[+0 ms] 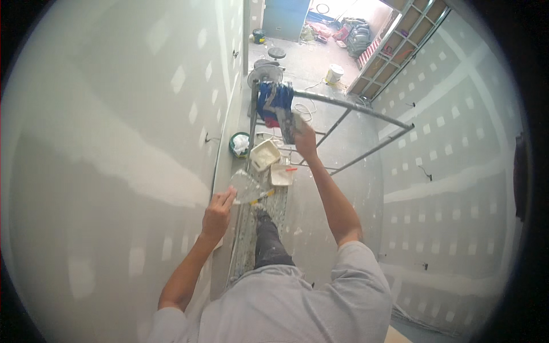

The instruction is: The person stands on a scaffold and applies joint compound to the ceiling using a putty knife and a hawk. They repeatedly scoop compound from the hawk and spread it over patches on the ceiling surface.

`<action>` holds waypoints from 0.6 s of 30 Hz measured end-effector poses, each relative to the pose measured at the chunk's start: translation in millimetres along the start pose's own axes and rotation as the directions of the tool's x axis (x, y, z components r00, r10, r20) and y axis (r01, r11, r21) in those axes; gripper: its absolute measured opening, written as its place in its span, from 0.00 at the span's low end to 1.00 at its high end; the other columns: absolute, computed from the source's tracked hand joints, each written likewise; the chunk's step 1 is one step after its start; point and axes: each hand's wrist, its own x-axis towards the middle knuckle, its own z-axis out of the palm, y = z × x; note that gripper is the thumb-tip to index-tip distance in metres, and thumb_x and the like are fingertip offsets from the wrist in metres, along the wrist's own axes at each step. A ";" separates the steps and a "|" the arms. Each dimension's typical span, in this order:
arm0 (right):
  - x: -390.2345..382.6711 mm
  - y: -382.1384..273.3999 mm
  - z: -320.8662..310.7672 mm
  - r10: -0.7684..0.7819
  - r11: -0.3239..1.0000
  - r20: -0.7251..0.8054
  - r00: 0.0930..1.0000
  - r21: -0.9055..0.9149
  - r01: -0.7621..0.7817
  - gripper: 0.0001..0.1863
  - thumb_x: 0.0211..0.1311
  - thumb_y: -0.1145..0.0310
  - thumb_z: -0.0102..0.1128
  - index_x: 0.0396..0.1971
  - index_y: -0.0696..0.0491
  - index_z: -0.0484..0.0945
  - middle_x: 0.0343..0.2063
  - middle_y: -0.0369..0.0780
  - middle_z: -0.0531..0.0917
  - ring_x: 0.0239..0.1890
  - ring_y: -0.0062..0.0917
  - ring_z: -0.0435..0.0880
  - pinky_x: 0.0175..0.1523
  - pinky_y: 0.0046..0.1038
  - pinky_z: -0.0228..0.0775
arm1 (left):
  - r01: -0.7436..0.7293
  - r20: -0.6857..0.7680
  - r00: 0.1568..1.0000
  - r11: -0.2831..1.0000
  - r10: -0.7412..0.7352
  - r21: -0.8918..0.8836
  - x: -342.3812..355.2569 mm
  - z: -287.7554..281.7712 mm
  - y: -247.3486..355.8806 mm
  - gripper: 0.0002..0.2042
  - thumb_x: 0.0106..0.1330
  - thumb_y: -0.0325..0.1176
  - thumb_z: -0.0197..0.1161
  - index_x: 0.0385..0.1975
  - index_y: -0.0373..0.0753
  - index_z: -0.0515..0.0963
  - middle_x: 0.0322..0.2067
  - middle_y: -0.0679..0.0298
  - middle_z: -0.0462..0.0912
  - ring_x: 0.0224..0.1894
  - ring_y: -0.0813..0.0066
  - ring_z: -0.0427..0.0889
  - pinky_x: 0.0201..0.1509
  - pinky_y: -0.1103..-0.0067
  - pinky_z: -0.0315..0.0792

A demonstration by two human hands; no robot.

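Observation:
My left hand (217, 214), near the wall on the left, is closed on a wide drywall knife. The knife's pale, shiny blade (246, 186) points away over the plank and is smeared with filler. My right hand (305, 140) reaches far forward and grips a grey, filler-spattered flat tool (287, 127), its handle hidden by my fingers. That tool is right against or in front of a blue cloth-like thing (273, 97) hanging on the scaffold rail; I cannot tell whether they touch.
I stand on a spattered scaffold plank (246, 246). Two filler-smeared trays (265, 155) lie ahead, one with a red-handled item. A green-rimmed bucket (234, 150) stands beside the wall (114, 143). The scaffold frame (354, 106) extends right; beyond are a white bucket (334, 73) and a stool (277, 53).

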 end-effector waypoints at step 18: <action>174.3 290.1 45.0 0.506 0.815 0.069 0.860 0.289 -0.502 0.15 0.59 0.76 0.69 0.47 0.59 0.83 0.38 0.36 0.86 0.39 0.21 0.81 0.48 0.26 0.72 | 0.574 0.109 0.817 0.817 -0.567 -0.051 78.0 59.6 -89.8 0.18 0.65 0.22 0.62 0.55 0.34 0.81 0.53 0.51 0.84 0.52 0.48 0.81 0.59 0.64 0.74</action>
